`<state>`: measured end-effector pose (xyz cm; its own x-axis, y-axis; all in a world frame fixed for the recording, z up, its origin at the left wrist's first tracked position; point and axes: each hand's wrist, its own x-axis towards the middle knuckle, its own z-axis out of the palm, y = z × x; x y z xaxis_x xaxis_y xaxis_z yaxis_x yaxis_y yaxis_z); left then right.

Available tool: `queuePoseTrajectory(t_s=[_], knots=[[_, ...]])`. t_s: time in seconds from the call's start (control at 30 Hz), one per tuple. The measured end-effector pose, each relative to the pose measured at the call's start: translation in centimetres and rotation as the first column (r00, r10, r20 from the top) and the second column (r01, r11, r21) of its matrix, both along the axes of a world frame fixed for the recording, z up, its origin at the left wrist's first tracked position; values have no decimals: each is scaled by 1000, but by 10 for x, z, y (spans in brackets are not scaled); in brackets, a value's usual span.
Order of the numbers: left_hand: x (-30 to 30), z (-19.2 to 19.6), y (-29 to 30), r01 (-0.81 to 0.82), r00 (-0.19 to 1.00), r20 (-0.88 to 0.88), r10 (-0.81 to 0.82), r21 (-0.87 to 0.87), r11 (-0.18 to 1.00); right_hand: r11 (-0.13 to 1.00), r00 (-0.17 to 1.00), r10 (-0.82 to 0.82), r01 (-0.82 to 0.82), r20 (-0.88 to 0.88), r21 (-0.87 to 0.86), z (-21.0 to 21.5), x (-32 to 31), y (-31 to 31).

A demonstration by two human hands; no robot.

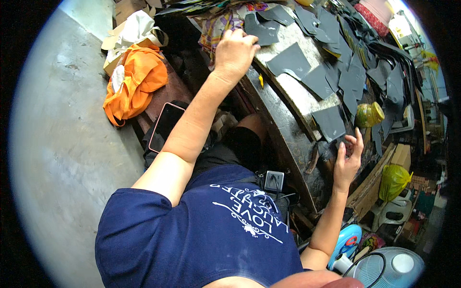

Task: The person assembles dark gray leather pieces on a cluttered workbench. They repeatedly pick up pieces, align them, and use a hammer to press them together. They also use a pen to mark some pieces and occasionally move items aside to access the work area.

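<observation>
My left hand point(235, 55) is at the far side of the bench, its fingers curled at the near edge of a dark grey cut sheet piece point(263, 32). Whatever those fingers hold, if anything, is hidden from view. A purple and yellow patterned cloth point(216, 30) lies just beyond that hand. My right hand point(348, 163) is over the bench's right part, thumb and fingers apart, holding nothing visible. Close to its fingertips are another grey piece point(329, 123) and a yellow-green jar point(369, 115) with a yellow lid.
Several grey pieces point(289, 61) are spread over a pale speckled board point(317, 57), with dark piles point(394, 72) at the right. A phone point(166, 126) lies by my left arm, near an orange cloth bag point(139, 79). A fan point(391, 269) and yellow-green plastic bag point(394, 182) are lower right.
</observation>
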<state>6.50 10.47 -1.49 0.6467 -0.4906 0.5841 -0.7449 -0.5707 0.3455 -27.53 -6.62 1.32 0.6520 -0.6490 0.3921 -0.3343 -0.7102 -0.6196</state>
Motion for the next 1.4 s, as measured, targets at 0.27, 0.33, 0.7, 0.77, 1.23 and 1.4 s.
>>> queuePoseTrajectory(t_s=[0.27,0.33,0.7,0.77,1.23,1.4], knots=[[-14,26,18,200,977,148,-155,-375,905,1000,1000,-15,15,-19,0,1,-1,-1],[-22,34,23,245,966,179,-186,-409,879,1000,1000,-14,14,-17,-6,1,-1,-1],[-25,24,-2,279,958,105,-268,-117,953,999,1000,-20,19,-16,-43,-1,-2,-1],[-27,42,6,286,955,-15,-296,-220,933,999,999,-26,25,-21,-40,-1,-2,-1],[-61,219,58,924,198,-161,-967,-299,239,1000,999,-14,13,49,23,-2,-2,-2],[-52,221,68,931,226,-204,-952,-242,273,999,998,-30,31,47,-16,-2,-2,-3]])
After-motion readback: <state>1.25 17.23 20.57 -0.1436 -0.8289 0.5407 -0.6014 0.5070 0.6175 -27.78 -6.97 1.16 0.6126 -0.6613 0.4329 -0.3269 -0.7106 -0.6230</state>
